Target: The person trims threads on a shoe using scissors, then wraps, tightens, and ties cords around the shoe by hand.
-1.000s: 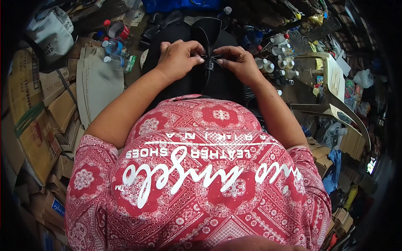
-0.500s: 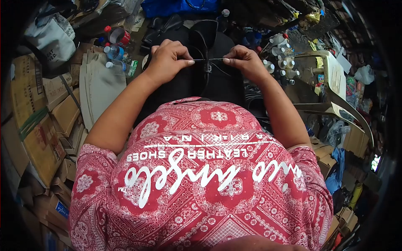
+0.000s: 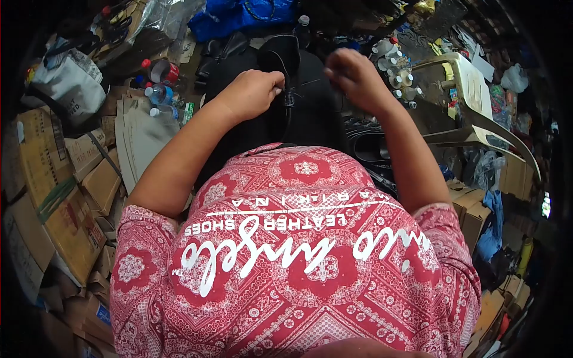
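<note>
A black leather piece, shaped like part of a shoe or sandal, rests on the dark-clothed lap, its rounded end pointing away. Thin dark cord ends stick out from its middle. My left hand is closed in a pinch just left of the piece; whatever lies between thumb and finger is hidden. Right of the piece and a little above it is my right hand, smeared by motion, its grip unclear.
Plastic bottles lie at the upper left beside stacked cardboard. More bottles stand on the right next to a pale plastic chair. A blue bag is at the top, with black shoes beside the lap.
Both hands pulled the thin cord apart sideways, and it is no longer taut between them. My right hand has since risen and blurred; my left hand has shifted slightly towards the piece.
</note>
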Demonstrator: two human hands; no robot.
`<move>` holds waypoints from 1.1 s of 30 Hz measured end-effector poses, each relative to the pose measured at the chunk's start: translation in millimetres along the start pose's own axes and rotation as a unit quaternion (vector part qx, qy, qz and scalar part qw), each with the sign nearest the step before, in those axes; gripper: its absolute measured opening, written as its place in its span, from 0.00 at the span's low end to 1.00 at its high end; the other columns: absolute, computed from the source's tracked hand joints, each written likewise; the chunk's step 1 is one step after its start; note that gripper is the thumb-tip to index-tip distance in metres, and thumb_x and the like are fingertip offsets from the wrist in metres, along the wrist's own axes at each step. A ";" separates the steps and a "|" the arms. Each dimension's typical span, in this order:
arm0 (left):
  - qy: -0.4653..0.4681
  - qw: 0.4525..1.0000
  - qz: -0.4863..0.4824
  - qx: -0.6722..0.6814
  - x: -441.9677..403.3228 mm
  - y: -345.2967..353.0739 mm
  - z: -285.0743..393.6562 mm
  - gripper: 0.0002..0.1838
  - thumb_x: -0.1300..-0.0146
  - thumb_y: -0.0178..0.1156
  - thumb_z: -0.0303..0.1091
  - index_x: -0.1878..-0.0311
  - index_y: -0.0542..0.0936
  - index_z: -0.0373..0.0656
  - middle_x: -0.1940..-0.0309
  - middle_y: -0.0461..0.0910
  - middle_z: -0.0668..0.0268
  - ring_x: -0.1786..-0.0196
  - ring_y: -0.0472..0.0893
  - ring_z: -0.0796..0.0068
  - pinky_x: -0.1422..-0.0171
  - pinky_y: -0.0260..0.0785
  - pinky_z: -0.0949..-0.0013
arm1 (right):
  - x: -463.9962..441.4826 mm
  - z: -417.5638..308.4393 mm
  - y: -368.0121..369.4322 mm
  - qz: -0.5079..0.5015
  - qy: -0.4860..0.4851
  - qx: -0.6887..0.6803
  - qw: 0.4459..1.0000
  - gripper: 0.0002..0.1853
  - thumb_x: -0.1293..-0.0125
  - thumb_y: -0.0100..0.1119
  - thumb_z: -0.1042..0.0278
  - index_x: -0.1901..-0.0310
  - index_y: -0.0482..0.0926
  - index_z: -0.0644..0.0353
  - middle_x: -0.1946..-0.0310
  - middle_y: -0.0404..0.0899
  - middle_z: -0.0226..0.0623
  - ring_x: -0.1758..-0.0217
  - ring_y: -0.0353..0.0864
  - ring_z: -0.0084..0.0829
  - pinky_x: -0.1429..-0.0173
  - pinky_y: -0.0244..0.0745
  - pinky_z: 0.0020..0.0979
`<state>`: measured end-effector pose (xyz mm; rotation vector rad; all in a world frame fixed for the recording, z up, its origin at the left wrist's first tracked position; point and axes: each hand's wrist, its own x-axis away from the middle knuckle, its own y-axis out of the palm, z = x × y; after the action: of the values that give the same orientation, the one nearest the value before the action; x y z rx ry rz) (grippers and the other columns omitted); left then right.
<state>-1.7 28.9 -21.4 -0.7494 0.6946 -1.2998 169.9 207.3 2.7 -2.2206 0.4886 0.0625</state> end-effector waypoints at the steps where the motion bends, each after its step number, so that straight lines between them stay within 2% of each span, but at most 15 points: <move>1: 0.005 1.000 -0.001 -0.002 -1.8 0.6 -0.4 0.07 0.41 0.55 0.29 0.61 0.76 0.39 0.68 0.79 0.53 0.62 0.78 0.52 0.56 0.69 0.59 | -13.2 8.0 1.3 0.008 -0.044 0.086 0.995 0.07 0.42 0.61 0.68 0.65 0.76 0.60 0.67 0.76 0.37 0.59 0.77 0.36 0.55 0.71 0.35; 2: 0.012 1.000 -0.002 -0.016 -3.7 1.2 -1.2 0.07 0.41 0.55 0.30 0.61 0.77 0.40 0.69 0.78 0.53 0.62 0.78 0.52 0.56 0.69 0.58 | -23.9 16.8 2.2 0.014 -0.087 0.172 0.981 0.07 0.43 0.61 0.69 0.64 0.76 0.60 0.66 0.76 0.37 0.59 0.77 0.36 0.55 0.72 0.34; 3: 0.017 0.999 -0.001 -0.030 -5.7 0.3 -1.1 0.06 0.41 0.54 0.30 0.61 0.77 0.40 0.69 0.78 0.53 0.62 0.77 0.52 0.56 0.68 0.57 | -28.5 30.1 8.2 0.009 -0.011 0.186 0.982 0.07 0.45 0.62 0.69 0.65 0.78 0.59 0.62 0.76 0.39 0.58 0.77 0.42 0.54 0.73 0.36; 6: 0.004 0.999 -0.017 -0.050 -6.0 -4.6 4.1 0.06 0.41 0.54 0.30 0.62 0.76 0.41 0.69 0.78 0.52 0.61 0.77 0.51 0.54 0.68 0.57 | -29.3 20.5 -3.1 0.031 -0.034 0.160 0.986 0.08 0.45 0.63 0.68 0.64 0.78 0.58 0.62 0.76 0.38 0.56 0.77 0.41 0.55 0.73 0.36; 7: 0.007 0.999 -0.014 -0.032 -5.8 -2.4 -0.2 0.06 0.41 0.54 0.30 0.62 0.75 0.40 0.69 0.78 0.51 0.61 0.77 0.49 0.56 0.68 0.56 | -28.4 9.5 -7.4 -0.002 -0.051 0.145 0.988 0.08 0.44 0.62 0.66 0.64 0.79 0.57 0.64 0.77 0.35 0.56 0.77 0.39 0.51 0.70 0.37; 8: 0.003 0.999 -0.016 -0.029 -4.5 -1.1 -2.0 0.06 0.41 0.54 0.30 0.62 0.75 0.40 0.69 0.78 0.51 0.61 0.77 0.49 0.56 0.68 0.56 | -25.7 2.4 -7.1 -0.006 -0.050 0.142 0.989 0.08 0.44 0.62 0.66 0.64 0.79 0.57 0.64 0.77 0.35 0.56 0.77 0.39 0.51 0.70 0.37; 10: -0.004 1.000 -0.010 0.007 -5.0 0.6 -3.3 0.06 0.41 0.54 0.30 0.62 0.74 0.40 0.68 0.78 0.51 0.61 0.77 0.48 0.58 0.68 0.55 | -20.7 -9.3 -4.2 -0.095 -0.153 0.254 0.950 0.09 0.42 0.58 0.60 0.63 0.80 0.53 0.64 0.78 0.35 0.56 0.77 0.39 0.46 0.65 0.41; 11: -0.002 1.000 -0.013 0.006 -5.8 0.6 -2.8 0.06 0.41 0.54 0.30 0.62 0.74 0.40 0.68 0.78 0.51 0.61 0.77 0.48 0.58 0.68 0.55 | -18.9 -15.6 -0.8 -0.116 -0.151 0.284 0.940 0.08 0.41 0.56 0.61 0.64 0.80 0.51 0.65 0.79 0.32 0.56 0.77 0.36 0.45 0.62 0.41; 15: 0.010 1.000 -0.026 -0.007 -11.9 -0.2 -1.5 0.06 0.41 0.54 0.29 0.62 0.74 0.40 0.67 0.79 0.51 0.61 0.77 0.47 0.59 0.69 0.56 | -19.2 -14.0 12.9 -0.145 -0.180 0.314 0.921 0.06 0.41 0.55 0.63 0.65 0.79 0.50 0.70 0.80 0.31 0.56 0.78 0.34 0.51 0.63 0.39; 19: 0.028 0.999 -0.030 -0.022 -17.5 2.7 -2.5 0.06 0.40 0.53 0.30 0.61 0.74 0.41 0.68 0.79 0.52 0.61 0.77 0.48 0.58 0.68 0.56 | -22.1 -17.1 22.4 -0.190 -0.164 0.324 0.912 0.06 0.41 0.55 0.63 0.62 0.78 0.50 0.71 0.80 0.32 0.57 0.78 0.34 0.50 0.63 0.39; 21: 0.030 0.997 -0.048 -0.044 -19.8 1.4 -1.9 0.06 0.40 0.53 0.31 0.61 0.74 0.42 0.68 0.79 0.54 0.61 0.78 0.50 0.56 0.67 0.55 | -20.8 -15.4 17.9 -0.213 -0.125 0.288 0.925 0.06 0.40 0.55 0.64 0.62 0.76 0.50 0.71 0.80 0.33 0.57 0.78 0.36 0.49 0.63 0.39; 25: 0.022 0.993 -0.075 -0.085 -21.1 1.1 4.3 0.04 0.39 0.53 0.33 0.62 0.75 0.47 0.71 0.79 0.59 0.62 0.78 0.56 0.51 0.61 0.56 | -8.0 0.8 9.7 -0.190 -0.154 0.253 0.936 0.05 0.40 0.55 0.64 0.64 0.75 0.52 0.73 0.79 0.34 0.58 0.78 0.37 0.48 0.63 0.39; 28: 0.048 0.992 -0.065 -0.098 -20.5 4.0 16.1 0.03 0.39 0.52 0.33 0.63 0.75 0.49 0.74 0.79 0.61 0.62 0.78 0.59 0.50 0.58 0.57 | 3.9 9.1 5.8 -0.180 -0.135 0.249 0.942 0.04 0.40 0.54 0.65 0.65 0.75 0.53 0.74 0.77 0.35 0.60 0.77 0.38 0.47 0.63 0.39; 31: 0.054 0.990 -0.058 -0.113 -19.4 7.3 14.9 0.04 0.38 0.52 0.32 0.63 0.76 0.50 0.74 0.78 0.62 0.62 0.77 0.61 0.50 0.58 0.58 | 12.4 11.3 0.1 -0.165 -0.137 0.225 0.951 0.05 0.44 0.56 0.68 0.64 0.75 0.53 0.75 0.76 0.36 0.62 0.77 0.39 0.48 0.65 0.38; 33: 0.055 0.990 -0.052 -0.118 -16.1 5.2 12.0 0.04 0.39 0.52 0.32 0.62 0.76 0.50 0.74 0.78 0.63 0.61 0.77 0.62 0.49 0.57 0.59 | 16.8 11.7 -11.8 -0.152 -0.135 0.242 0.949 0.07 0.50 0.56 0.75 0.69 0.71 0.55 0.75 0.74 0.36 0.63 0.74 0.40 0.52 0.65 0.38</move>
<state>8.7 46.6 -18.0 -0.9188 0.9197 -1.3765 191.1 217.4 0.4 -1.7423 -0.0016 0.0734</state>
